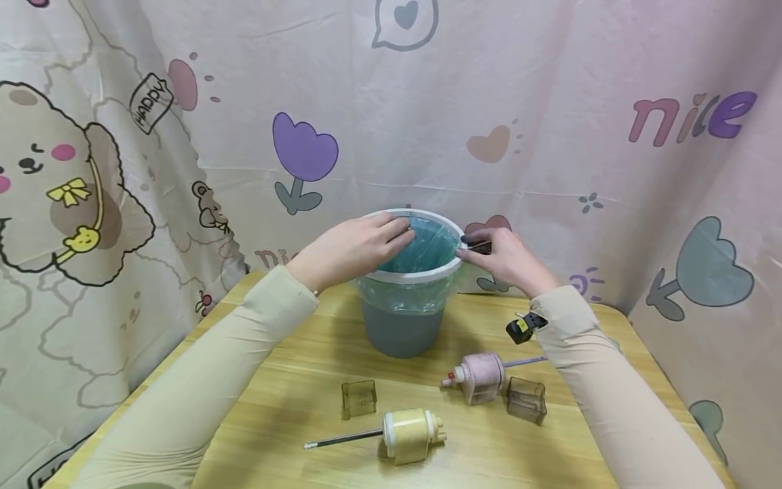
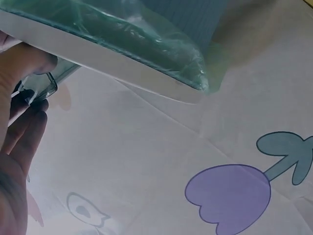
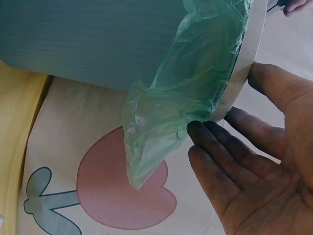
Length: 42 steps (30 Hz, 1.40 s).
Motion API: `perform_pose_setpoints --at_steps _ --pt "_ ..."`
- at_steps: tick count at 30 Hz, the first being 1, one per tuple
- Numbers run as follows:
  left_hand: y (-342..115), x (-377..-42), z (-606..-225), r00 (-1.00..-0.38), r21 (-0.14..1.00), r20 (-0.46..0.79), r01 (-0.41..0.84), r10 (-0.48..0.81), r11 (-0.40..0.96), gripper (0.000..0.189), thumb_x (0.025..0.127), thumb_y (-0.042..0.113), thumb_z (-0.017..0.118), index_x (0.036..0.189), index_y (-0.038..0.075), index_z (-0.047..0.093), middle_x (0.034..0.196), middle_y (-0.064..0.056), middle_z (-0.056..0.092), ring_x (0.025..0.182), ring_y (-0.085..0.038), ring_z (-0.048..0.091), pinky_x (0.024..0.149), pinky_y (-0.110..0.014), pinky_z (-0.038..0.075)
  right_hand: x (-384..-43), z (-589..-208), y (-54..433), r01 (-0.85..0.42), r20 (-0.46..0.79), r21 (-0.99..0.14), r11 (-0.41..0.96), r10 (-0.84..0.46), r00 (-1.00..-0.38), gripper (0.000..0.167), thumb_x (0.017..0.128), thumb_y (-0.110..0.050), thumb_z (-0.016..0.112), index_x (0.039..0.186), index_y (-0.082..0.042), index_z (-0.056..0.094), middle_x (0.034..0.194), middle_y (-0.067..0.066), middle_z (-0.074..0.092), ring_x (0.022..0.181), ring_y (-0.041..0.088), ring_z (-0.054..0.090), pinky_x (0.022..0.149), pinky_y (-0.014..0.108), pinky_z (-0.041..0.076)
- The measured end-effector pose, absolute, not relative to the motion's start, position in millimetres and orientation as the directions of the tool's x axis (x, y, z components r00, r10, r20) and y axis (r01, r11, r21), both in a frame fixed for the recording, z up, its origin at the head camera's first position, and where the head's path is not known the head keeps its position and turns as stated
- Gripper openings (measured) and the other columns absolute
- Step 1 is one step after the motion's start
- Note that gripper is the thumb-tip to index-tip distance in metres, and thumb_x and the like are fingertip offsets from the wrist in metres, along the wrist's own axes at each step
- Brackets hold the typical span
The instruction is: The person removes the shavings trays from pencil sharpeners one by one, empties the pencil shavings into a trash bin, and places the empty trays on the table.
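A grey trash can [image 1: 403, 326] stands upright, lined with a green plastic bag [image 1: 421, 299] folded over under its white rim [image 1: 415, 277]. My left hand [image 1: 357, 250] is over the left side of the opening. Its thumb and fingers pinch a small see-through piece with a dark edge [image 2: 44, 88]; what kind of thing it is cannot be told. At the right side of the can, my right hand [image 1: 504, 258] grips the rim between thumb and fingers. Dark smudges show on the right fingertips [image 3: 198, 129], close to the bag's loose edge.
On the wooden table [image 1: 275, 401] lie a yellow pencil sharpener [image 1: 408, 431] and a pink one [image 1: 482, 373], each with a pencil in it. Two smoky clear boxes lie nearby, a left box [image 1: 359, 399] and a right box [image 1: 527, 401]. A printed curtain [image 1: 397, 156] hangs behind.
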<state>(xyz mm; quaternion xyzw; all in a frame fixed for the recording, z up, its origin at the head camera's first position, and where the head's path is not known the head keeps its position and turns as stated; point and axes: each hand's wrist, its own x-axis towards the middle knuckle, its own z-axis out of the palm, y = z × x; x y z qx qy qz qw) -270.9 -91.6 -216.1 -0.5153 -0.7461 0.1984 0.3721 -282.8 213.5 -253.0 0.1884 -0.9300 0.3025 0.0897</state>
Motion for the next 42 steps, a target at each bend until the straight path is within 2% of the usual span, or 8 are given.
perform_pose_setpoints --at_steps 5,10,16,28,37,42 --pt "-90.0 -269.4 -216.1 -0.163 -0.715 0.332 0.600 0.929 0.360 0.036 0.100 -0.004 0.069 0.135 0.003 0.069 0.131 -0.014 0.070 0.120 -0.029 0.068 0.108 -0.037 0.060 -283.1 -254.1 214.0 -0.407 0.277 -0.537 0.738 -0.301 -0.912 0.049 0.103 -0.029 0.073 0.138 0.005 0.067 0.133 0.026 0.073 0.120 0.043 0.073 0.108 0.056 0.059" --pt "-90.3 -268.2 -215.6 -0.109 -0.750 0.299 0.588 0.948 0.304 0.036 0.097 -0.002 0.073 0.133 0.005 0.069 0.131 -0.011 0.070 0.113 -0.027 0.068 0.103 -0.034 0.061 -282.7 -254.0 215.4 -0.411 0.282 -0.532 0.740 -0.303 -0.910 0.049 0.104 -0.029 0.072 0.139 0.005 0.067 0.133 0.025 0.073 0.119 0.043 0.073 0.107 0.056 0.060" --pt "-89.8 -268.4 -213.5 -0.074 -0.766 0.274 0.586 0.959 0.264 0.035 0.096 -0.004 0.073 0.130 0.006 0.068 0.130 -0.009 0.070 0.114 -0.026 0.066 0.103 -0.033 0.061 -281.9 -253.1 217.0 -0.412 0.279 -0.546 0.729 -0.305 -0.911 0.049 0.105 -0.028 0.072 0.140 0.005 0.066 0.134 0.026 0.073 0.120 0.043 0.073 0.107 0.056 0.060" --pt "-91.7 -267.6 -212.0 -0.099 -0.751 0.250 0.608 0.963 0.258 0.042 0.097 0.001 0.076 0.137 0.007 0.068 0.136 -0.010 0.069 0.121 -0.028 0.066 0.106 -0.036 0.060 -282.3 -254.1 215.9 -0.406 0.278 -0.570 0.715 -0.296 -0.914 0.048 0.104 -0.027 0.072 0.140 0.004 0.067 0.133 0.026 0.073 0.120 0.043 0.073 0.106 0.056 0.061" --pt "-93.3 -267.8 -216.0 -0.144 -0.675 0.364 0.640 0.920 0.367 0.039 0.097 -0.005 0.071 0.135 0.004 0.070 0.130 -0.014 0.071 0.118 -0.029 0.069 0.102 -0.037 0.063 -281.6 -257.3 215.8 -0.397 0.276 -0.574 0.716 -0.287 -0.917 0.049 0.104 -0.028 0.071 0.141 0.004 0.066 0.130 0.025 0.074 0.118 0.041 0.074 0.105 0.055 0.061" --pt "-95.4 -264.3 -217.9 -0.187 -0.598 0.428 0.676 0.884 0.432 0.046 0.089 -0.002 0.079 0.134 0.002 0.069 0.127 -0.015 0.071 0.115 -0.030 0.070 0.096 -0.039 0.066 -280.1 -257.8 215.6 -0.406 0.285 -0.557 0.724 -0.293 -0.913 0.049 0.105 -0.030 0.070 0.141 0.003 0.066 0.130 0.024 0.074 0.118 0.041 0.074 0.104 0.055 0.061"
